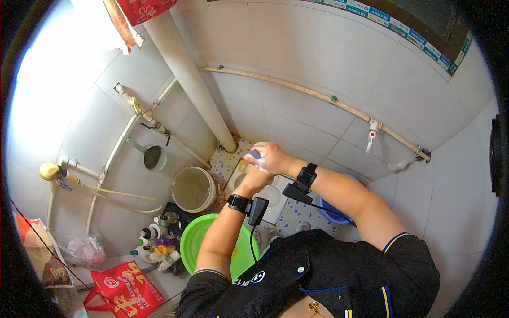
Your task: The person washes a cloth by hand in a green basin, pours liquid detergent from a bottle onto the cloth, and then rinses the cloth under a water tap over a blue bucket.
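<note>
My left hand (256, 178) and my right hand (274, 157) are pressed together in front of me, fingers closed. Between them is a small dark blue-grey piece, apparently cloth (255, 154), mostly hidden by the fingers. White lather clings to it and to my fingers. The right hand lies over the far side of the left. Each wrist wears a black strap with a small black device. Beneath the hands is a white squat toilet (274, 197), partly covered by my arms.
A light-green basin (192, 249) stands below my left forearm, a blue basin (331, 214) behind my right. A bucket (213, 186) of murky water, several bottles (159, 248) and a red bag (127, 291) are left. Pipes (193, 87) and a tap (373, 131) line the walls.
</note>
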Tool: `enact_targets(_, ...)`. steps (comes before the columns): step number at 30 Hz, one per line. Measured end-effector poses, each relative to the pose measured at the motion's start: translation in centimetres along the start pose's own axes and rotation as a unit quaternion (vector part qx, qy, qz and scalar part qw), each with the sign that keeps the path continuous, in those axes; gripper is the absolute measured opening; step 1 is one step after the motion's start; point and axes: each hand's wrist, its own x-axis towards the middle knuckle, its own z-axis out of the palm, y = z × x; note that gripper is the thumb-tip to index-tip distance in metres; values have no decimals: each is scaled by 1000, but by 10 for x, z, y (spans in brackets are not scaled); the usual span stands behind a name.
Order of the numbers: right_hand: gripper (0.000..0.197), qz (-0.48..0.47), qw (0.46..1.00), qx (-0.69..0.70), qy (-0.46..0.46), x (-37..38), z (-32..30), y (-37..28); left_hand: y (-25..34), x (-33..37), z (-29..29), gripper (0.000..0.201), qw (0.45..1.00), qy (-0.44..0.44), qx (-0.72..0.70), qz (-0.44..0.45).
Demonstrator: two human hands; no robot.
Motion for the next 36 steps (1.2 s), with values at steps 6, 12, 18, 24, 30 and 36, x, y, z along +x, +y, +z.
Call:
enact_targets(6,28,-38,995,-45,80,12,12,16,-10,15,-4,23,986,14,124,108)
enact_targets(12,27,33,989,-70,124,22,22,21,-31,24,-7,27,972,67,182,133)
enact_targets(18,25,53,986,-71,140,31,28,25,-27,27,-11,23,949,79,286,109)
enact_targets(24,36,129,976,-76,156,34,34,31,-26,26,-12,25,930,82,355,47)
enact_targets(30,34,192,966,104,137,22,34,47,-28,17,-15,40,970,123,203,55)
enact_targets(36,46,237,944,115,198,-43,23,103,-45,19,10,33,997,-32,-11,-66)
